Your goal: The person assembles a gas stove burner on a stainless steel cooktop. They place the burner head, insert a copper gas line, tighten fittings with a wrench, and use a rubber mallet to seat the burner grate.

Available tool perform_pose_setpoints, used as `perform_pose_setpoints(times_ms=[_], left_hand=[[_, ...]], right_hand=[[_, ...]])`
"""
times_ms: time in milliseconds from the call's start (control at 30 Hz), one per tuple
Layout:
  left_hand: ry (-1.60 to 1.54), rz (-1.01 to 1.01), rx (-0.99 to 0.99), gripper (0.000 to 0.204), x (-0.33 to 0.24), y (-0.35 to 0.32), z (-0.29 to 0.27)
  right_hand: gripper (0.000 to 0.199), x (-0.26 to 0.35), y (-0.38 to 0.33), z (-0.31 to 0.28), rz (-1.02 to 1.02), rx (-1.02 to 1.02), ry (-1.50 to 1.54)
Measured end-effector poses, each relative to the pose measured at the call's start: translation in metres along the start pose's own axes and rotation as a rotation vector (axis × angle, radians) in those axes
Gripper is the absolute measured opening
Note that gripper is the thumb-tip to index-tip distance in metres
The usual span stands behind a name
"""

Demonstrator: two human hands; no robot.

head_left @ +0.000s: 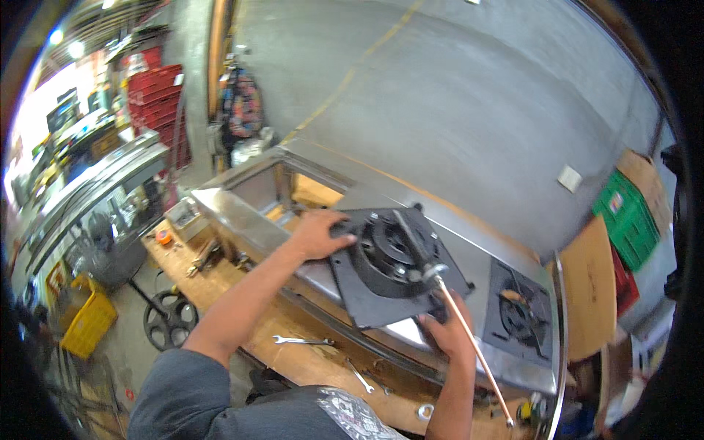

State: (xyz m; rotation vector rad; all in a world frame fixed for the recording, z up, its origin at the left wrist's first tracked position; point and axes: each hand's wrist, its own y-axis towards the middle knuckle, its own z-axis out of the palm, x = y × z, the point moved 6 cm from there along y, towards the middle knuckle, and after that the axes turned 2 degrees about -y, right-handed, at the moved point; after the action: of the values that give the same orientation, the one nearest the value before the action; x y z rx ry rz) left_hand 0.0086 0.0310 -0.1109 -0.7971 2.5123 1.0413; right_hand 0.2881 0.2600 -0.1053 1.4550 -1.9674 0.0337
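Right hand (449, 330), nearest, has its fingers clamped on the near edge of the black fan assembly (392, 268); left hand (317, 233) fingers grip its far-left edge. The assembly rests tilted on the steel cabinet (469, 242). Judged rigid and moderately heavy; hold by the plate edges. Count: two fans, one mounted (522, 312) at right; two spanners (302, 340) on the wooden surface (308, 359); one long rod (473, 345).

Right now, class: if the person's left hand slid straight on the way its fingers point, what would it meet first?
The left hand points right along the black fan plate; it would probably meet the raised round fan housing first, though depth is unclear.
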Motion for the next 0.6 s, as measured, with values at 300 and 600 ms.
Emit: perform_pose_setpoints(times_ms=[300, 600], left_hand=[[-0.049, -0.029, -0.025, 0.043, 0.004, 0.003, -0.001], [-0.036, -0.004, -0.025, 0.039, 0.0, 0.004, -0.002]], right_hand=[[0.032, -0.027, 0.014, -0.031, 0.212, 0.06, 0.705], [0.046, 0.057, 0.058, -0.045, -0.056, 0.486, -0.143]])
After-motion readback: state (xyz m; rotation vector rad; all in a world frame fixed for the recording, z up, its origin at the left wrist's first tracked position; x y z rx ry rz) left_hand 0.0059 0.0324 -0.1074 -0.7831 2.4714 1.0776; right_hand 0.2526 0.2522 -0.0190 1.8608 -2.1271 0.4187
